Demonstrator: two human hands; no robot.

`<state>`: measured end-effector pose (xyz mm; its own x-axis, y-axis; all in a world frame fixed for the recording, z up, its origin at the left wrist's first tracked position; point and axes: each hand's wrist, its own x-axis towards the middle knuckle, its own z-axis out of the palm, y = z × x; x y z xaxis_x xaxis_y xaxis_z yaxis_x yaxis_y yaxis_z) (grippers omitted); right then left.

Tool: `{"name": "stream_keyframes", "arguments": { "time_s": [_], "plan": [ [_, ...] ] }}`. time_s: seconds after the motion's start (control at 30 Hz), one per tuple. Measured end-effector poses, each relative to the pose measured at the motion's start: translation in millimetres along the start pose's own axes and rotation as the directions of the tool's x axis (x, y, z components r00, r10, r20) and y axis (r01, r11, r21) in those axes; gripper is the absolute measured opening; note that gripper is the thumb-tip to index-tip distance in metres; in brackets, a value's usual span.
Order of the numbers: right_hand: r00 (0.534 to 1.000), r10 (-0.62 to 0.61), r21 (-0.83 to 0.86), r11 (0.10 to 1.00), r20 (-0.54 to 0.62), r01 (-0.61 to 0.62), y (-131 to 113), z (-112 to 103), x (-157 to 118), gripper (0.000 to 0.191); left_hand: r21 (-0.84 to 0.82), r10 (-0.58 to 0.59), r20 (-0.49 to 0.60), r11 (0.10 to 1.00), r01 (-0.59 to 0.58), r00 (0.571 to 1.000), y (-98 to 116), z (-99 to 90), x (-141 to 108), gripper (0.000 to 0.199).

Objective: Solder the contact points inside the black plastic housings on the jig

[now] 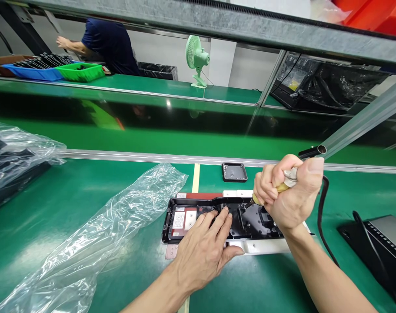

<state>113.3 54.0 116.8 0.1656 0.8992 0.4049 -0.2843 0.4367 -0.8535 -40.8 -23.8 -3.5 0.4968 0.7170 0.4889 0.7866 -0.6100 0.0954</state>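
Note:
A long black plastic housing (198,202) lies open side up on a white fixture (266,247) with a reddish base. My left hand (206,243) rests flat on the left half of the housing, fingers spread. My right hand (291,195) is wrapped around a yellow-handled tool (282,188), with silvery wrapping on its handle. Its dark, slim tip points down into the middle of the housing; I cannot tell its exact kind. A black tube (311,152) shows behind the right hand, and a black cord (321,217) runs down beside it.
A small black tray (234,172) with tiny parts sits behind the housing. Clear plastic film (129,213) lies to the left, bagged black parts (18,165) further left. At right is a black device (374,243). Beyond the divider are a green fan (194,56), bins (83,72) and a person (108,45).

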Motion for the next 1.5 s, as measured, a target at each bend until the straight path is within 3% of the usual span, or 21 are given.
{"name": "stream_keyframes", "arguments": {
  "time_s": [1.5],
  "plan": [
    [0.998,-0.003,0.035,0.999,0.055,0.001,5.1,-6.2,-1.0,0.054,0.020,0.015,0.005,1.000,-0.015,1.000,1.1,3.7,-1.9,0.061]
  ]
}}
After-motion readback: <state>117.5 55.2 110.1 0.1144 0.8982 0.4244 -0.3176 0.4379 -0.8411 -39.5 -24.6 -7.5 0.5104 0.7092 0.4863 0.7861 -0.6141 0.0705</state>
